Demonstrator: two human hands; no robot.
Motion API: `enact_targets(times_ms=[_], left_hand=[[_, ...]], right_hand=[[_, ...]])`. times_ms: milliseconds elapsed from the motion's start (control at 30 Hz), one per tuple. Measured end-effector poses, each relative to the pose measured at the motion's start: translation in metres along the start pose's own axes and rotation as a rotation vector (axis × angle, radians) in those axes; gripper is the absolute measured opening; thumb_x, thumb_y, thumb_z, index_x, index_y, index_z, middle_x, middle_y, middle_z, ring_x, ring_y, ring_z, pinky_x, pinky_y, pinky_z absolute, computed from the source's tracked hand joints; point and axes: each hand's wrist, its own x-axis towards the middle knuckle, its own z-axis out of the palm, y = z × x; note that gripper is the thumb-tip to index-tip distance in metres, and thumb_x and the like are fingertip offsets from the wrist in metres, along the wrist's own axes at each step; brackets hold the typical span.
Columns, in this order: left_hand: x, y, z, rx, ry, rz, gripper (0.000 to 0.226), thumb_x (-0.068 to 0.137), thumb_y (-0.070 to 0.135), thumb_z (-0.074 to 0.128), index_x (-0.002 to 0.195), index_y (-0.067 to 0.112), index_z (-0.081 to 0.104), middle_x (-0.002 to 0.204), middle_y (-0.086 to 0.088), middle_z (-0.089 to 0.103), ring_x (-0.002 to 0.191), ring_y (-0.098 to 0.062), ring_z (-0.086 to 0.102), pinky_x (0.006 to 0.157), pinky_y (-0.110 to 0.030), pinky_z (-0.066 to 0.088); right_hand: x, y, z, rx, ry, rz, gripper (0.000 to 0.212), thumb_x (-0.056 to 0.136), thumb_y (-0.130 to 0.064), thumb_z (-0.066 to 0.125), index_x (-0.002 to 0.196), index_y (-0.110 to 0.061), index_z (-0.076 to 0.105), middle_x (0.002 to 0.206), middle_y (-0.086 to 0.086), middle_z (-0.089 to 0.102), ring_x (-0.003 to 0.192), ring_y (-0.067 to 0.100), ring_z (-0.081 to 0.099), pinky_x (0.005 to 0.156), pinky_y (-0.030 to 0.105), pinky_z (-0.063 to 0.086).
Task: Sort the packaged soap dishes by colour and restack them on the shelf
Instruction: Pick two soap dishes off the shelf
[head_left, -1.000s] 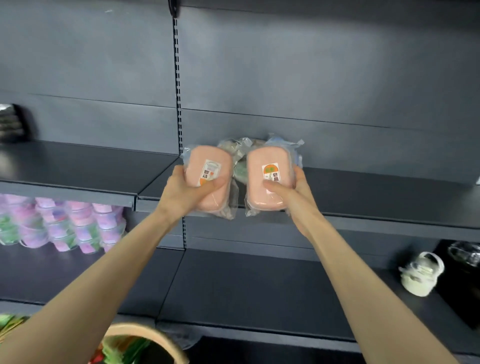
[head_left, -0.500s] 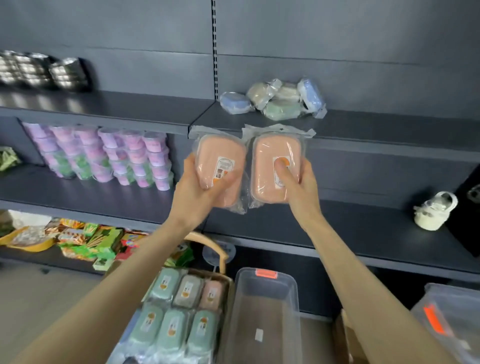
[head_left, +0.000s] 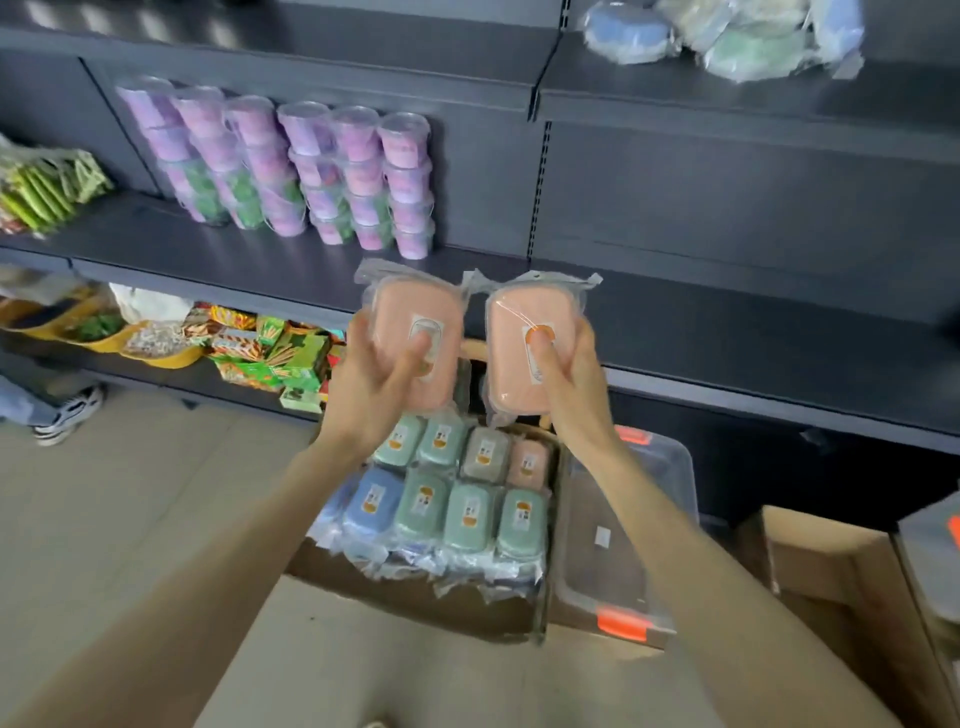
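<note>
Head view. The left hand (head_left: 374, 395) is clamped on one salmon-pink rectangular soap dish in a clear plastic sleeve (head_left: 400, 322), thumb across its label. The right hand (head_left: 571, 395) is clamped on a second pink sleeved dish (head_left: 514, 364) the same way. The two packs are upright and side by side, just apart, in front of the dark metal middle shelf (head_left: 753, 301) and above an open brown cardboard carton (head_left: 415, 608).

The carton holds rows of sleeved dishes: green, blue, grey, and one pink at the back right (head_left: 527, 462). A loose pile of blue, green and cream packs (head_left: 727, 41) lies on the upper shelf.

Step, as judged: colour sorting, with the pink pair in hand. The next move calls for choosing a pink spot — beside the carton's lone pink, or on bare shelf — and setting both flat and aligned.

Writing: each pack has a white sticker with an orange mark — the text is too blurred to read, and no brand is legible.
</note>
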Motion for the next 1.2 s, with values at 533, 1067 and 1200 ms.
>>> enact_targets(times_ms=[533, 1067, 1200], left_hand=[[0.059, -0.249, -0.051, -0.158, -0.266, -0.541, 0.042, 0.082, 0.056, 0.058, 0.105, 0.027, 0.039, 0.105, -0.001, 0.06, 0.09, -0.015, 0.068, 0.075, -0.038, 0.055], [0.156, -0.398, 0.012, 0.137, -0.424, -0.741, 0.06, 0.078, 0.06, 0.06, 0.11, 0.014, 0.039, 0.109, -0.006, 0.057, 0.101, -0.029, 0.058, 0.091, -0.052, 0.047], [0.177, -0.424, 0.025, 0.213, -0.454, -0.755, 0.071, 0.073, 0.064, 0.052, 0.118, 0.009, 0.044, 0.113, -0.013, 0.055, 0.114, -0.037, 0.05, 0.099, -0.054, 0.039]], right_hand=[[0.002, 0.135, 0.193, -0.182, -0.047, 0.388, 0.069, 0.086, -0.051, 0.065, 0.136, -0.014, 0.036, 0.124, 0.001, 0.055, 0.11, 0.02, 0.057, 0.09, 0.038, 0.05], [0.067, 0.281, 0.29, -0.306, -0.035, 0.721, 0.056, 0.083, -0.054, 0.067, 0.113, -0.025, 0.03, 0.101, -0.007, 0.055, 0.084, 0.008, 0.059, 0.062, 0.017, 0.052], [0.078, 0.298, 0.306, -0.295, -0.017, 0.75, 0.059, 0.082, -0.059, 0.065, 0.118, -0.024, 0.034, 0.121, 0.004, 0.052, 0.11, 0.027, 0.054, 0.088, 0.05, 0.051]])
